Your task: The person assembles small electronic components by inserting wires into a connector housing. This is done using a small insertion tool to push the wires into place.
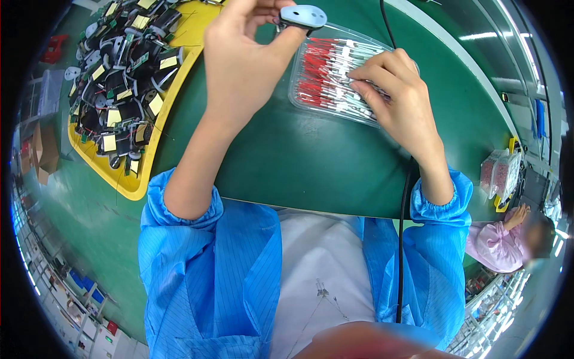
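My left hand (248,66) is raised over the far side of the table, closed on a grey-blue oval plastic housing (304,14) with a dark underside and small holes. Below and to the right of it lies a clear plastic tray (294,96) filled with thin red and white wires (323,72), laid side by side. Over the right part of this tray my right hand (397,90) bends down, thumb and fingertips drawn together among the white ends. What sits between those fingertips is too small to make out.
A yellow bin (143,170) at the left is heaped with black and grey device parts (119,90) bearing pale yellow pads and trailing wires. A black cable (406,197) crosses the green table (281,161). Clear boxes (501,173) and a person in pink (499,245) are at the right.
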Available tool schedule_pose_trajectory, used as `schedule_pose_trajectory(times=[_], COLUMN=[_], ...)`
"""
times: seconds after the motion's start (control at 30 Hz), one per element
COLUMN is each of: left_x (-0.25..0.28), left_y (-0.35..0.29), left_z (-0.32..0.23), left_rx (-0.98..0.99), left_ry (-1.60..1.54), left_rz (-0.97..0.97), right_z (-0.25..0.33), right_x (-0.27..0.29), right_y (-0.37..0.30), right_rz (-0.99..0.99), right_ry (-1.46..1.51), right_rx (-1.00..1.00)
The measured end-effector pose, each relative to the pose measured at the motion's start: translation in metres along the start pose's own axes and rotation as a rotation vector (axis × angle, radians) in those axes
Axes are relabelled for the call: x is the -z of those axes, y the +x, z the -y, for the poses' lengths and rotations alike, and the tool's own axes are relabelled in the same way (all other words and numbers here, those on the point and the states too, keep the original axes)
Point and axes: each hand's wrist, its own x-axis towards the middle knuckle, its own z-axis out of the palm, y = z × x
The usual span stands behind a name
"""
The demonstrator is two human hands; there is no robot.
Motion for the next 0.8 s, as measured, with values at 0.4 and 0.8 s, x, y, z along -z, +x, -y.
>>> schedule_pose_trajectory(times=[0.4,0.8], left_x=[0.003,-0.017], left_y=[-0.008,-0.03], left_z=[-0.002,0.003], left_rx=[0.262,0.032], left_ry=[-0.303,-0.285], left_rz=[0.16,0.496], right_z=[0.018,0.012], right_x=[0.028,0.031], right_y=[-0.019,-0.061], right_rz=[-0.156,-0.512], right_ry=[0.084,1.248], right_rx=[-0.097,-0.257])
